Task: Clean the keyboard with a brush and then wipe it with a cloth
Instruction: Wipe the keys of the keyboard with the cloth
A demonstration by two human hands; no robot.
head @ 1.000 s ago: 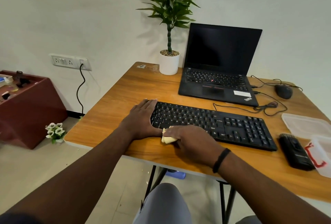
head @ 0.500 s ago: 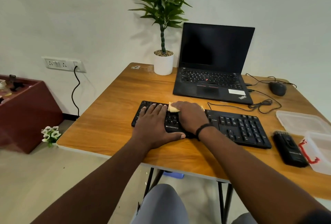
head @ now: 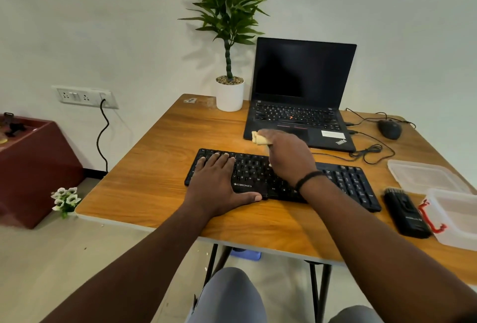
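Observation:
A black keyboard (head: 346, 180) lies across the middle of the wooden table (head: 154, 162). My left hand (head: 219, 180) rests flat on its left end, fingers spread over the keys, thumb along the front edge. My right hand (head: 286, 155) is raised above the keyboard's far edge, closed around a folded cream cloth (head: 258, 138) that sticks out to the left, in front of the laptop. A black brush (head: 405, 214) lies on the table to the right of the keyboard, untouched.
An open black laptop (head: 302, 90) stands behind the keyboard, a potted plant (head: 229, 95) to its left. A mouse (head: 389, 129) and loose cables (head: 371, 152) lie at the back right. Clear plastic containers (head: 426, 175) sit at the right edge.
My right hand carried the cloth from the keyboard's front edge across the keys to beyond its far edge. My left hand shifted from beside the left end onto the keys.

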